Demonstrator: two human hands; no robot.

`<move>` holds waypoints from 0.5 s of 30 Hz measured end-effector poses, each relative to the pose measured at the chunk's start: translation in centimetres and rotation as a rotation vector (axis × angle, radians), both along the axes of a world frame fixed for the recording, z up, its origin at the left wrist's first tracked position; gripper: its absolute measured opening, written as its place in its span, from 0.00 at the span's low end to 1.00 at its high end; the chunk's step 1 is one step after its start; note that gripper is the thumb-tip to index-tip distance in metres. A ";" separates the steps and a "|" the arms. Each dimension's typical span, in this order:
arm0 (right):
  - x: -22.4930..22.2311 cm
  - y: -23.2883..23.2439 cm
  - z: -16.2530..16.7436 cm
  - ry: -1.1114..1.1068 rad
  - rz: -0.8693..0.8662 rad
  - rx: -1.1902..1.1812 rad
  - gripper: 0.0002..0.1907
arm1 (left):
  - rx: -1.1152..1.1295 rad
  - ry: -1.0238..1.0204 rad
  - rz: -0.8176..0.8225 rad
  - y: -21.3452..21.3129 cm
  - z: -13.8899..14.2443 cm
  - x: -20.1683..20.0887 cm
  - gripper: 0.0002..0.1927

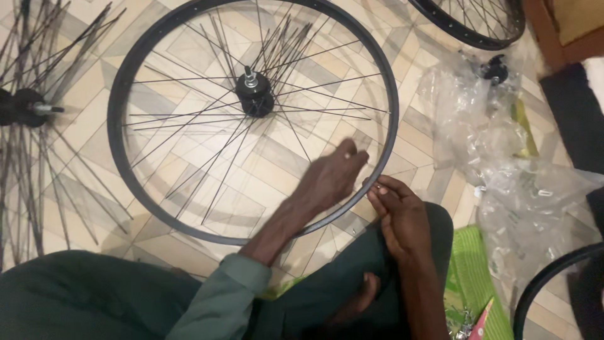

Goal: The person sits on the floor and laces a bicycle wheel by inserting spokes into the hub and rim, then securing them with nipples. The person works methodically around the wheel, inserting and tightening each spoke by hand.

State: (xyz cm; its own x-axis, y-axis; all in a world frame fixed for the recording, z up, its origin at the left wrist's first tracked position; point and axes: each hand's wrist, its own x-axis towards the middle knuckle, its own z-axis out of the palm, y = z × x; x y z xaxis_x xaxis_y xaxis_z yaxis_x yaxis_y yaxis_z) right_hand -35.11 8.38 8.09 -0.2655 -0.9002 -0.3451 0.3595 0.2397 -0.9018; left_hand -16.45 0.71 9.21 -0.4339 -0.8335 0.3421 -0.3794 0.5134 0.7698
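A black bicycle wheel rim (116,94) lies flat on the tiled floor, with a black hub (254,94) at its centre and thin spokes fanning out, several of them loose. My left hand (330,179) reaches inside the rim near its lower right edge, fingers pinched around a spoke end. My right hand (399,214) rests just outside the rim at the same spot, fingertips pinching a small part against the rim. My legs in dark green trousers sit below the wheel.
A second hub with loose spokes (25,107) lies at far left. Another rim (478,25) shows at top right, a third rim (547,277) at bottom right. Crumpled clear plastic bags (503,164) and a green packet (469,277) lie to the right.
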 end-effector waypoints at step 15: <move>-0.9 -3.1 -0.2 0.209 -0.137 -0.089 0.10 | 0.685 0.507 -0.186 -2.6 -0.4 -2.1 0.10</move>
